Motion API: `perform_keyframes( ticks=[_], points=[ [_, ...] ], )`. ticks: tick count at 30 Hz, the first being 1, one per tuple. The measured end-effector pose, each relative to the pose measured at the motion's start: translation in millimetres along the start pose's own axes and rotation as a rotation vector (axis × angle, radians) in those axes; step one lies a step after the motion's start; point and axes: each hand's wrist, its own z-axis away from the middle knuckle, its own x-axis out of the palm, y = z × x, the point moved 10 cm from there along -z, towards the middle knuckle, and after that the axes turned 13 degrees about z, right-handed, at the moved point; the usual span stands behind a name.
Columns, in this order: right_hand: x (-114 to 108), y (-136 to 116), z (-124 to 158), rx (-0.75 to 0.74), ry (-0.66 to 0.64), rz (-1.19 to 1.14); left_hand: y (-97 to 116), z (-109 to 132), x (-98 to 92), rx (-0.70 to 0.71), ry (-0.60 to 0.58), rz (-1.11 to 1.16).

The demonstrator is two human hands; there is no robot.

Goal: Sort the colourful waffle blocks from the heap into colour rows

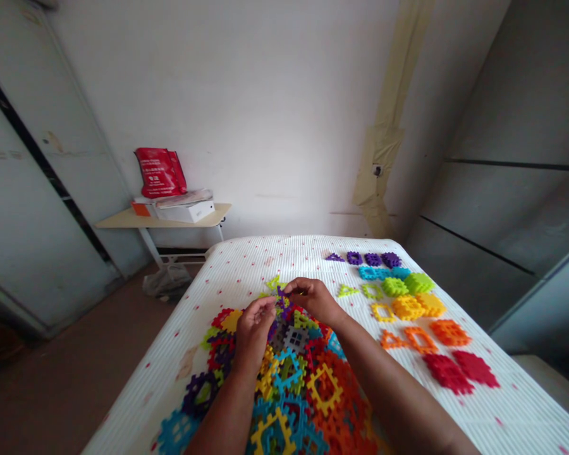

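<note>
My right hand (313,299) reaches over the far end of a mixed heap of plastic interlocking blocks (289,373). Thumb and forefinger pinch a small purple block (281,293). Just left of it is my left hand (256,316), its fingers loosely curved, with no block visible in them. Both forearms cross above the heap, hiding parts of it. Among the loose pieces are a grey windowed block (296,339), a yellow frame (324,388) and a blue frame (288,370). A lime triangle (273,282) lies just beyond my hands.
Along the right of the white spotted bedspread (246,262) blocks lie grouped by colour: purple (372,259), blue (384,273), lime (395,287), yellow (408,307), orange (449,332) and red (448,373). A side table (118,218) with a red bag (159,172) stands back left.
</note>
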Motion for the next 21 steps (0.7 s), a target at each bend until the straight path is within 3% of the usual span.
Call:
perform_keyframes(
  ticks=[7,9,15,18,21],
  points=[
    [23.2,-4.0,9.0,0.008,-0.227,-0.012,-1.2,-1.6,0.7,0.006,-0.001,-0.008],
    [19.1,-3.6,6.7,-0.002,-0.185,0.005,-2.2,-1.7,-0.6,0.008,0.008,-0.009],
    [-22.3,-8.3,2.2,-0.056,0.185,0.241,-12.0,-4.9,-11.2,0.01,0.062,0.022],
    [-20.9,-27.7,7.3,-0.145,0.178,0.5,-16.5,-6.8,-16.7,0.011,0.1,0.041],
    [-3.1,-46.0,13.3,-0.248,0.089,0.792,-17.7,-6.9,-17.5,0.003,0.112,0.045]
  ],
)
